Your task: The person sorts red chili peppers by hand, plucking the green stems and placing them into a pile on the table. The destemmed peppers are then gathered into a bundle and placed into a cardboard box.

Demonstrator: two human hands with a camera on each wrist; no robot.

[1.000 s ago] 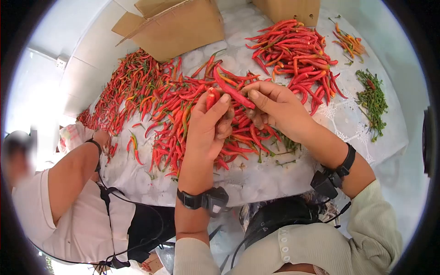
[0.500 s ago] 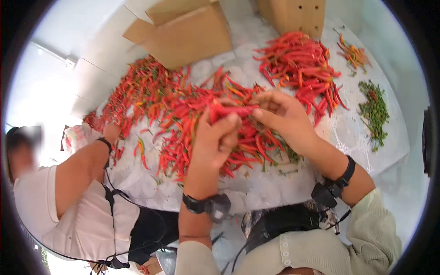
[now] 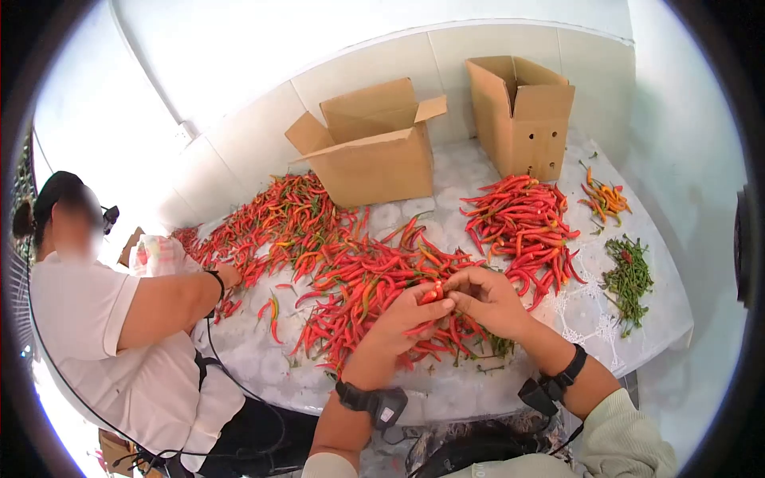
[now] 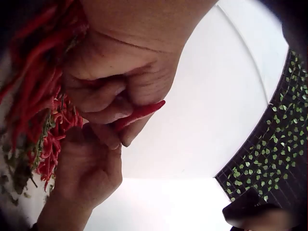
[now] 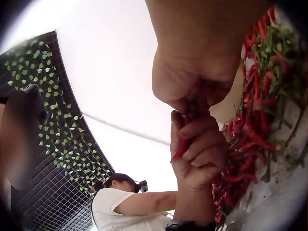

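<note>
My left hand (image 3: 398, 323) holds red chili peppers over the near side of a large chili pile (image 3: 358, 279). In the left wrist view, the tip of one chili (image 4: 142, 113) sticks out past the curled fingers. My right hand (image 3: 496, 304) meets the left, thumb and forefinger pinching at the chili's end. The right wrist view shows the same chili (image 5: 180, 148) hanging along the left palm, its upper end hidden under the right hand's fingers.
A heap of red chilies (image 3: 526, 231) lies at right, near orange chilies (image 3: 606, 199) and green stems (image 3: 629, 283). Two cardboard boxes, an open wide one (image 3: 374, 163) and a tall one (image 3: 522, 119), stand behind. At left, another person (image 3: 119, 319) reaches into the pile.
The head view has tilted up, showing more wall and box. The long chili that stretched between my hands now sits in my left hand, and my fingertips have come closer together.
</note>
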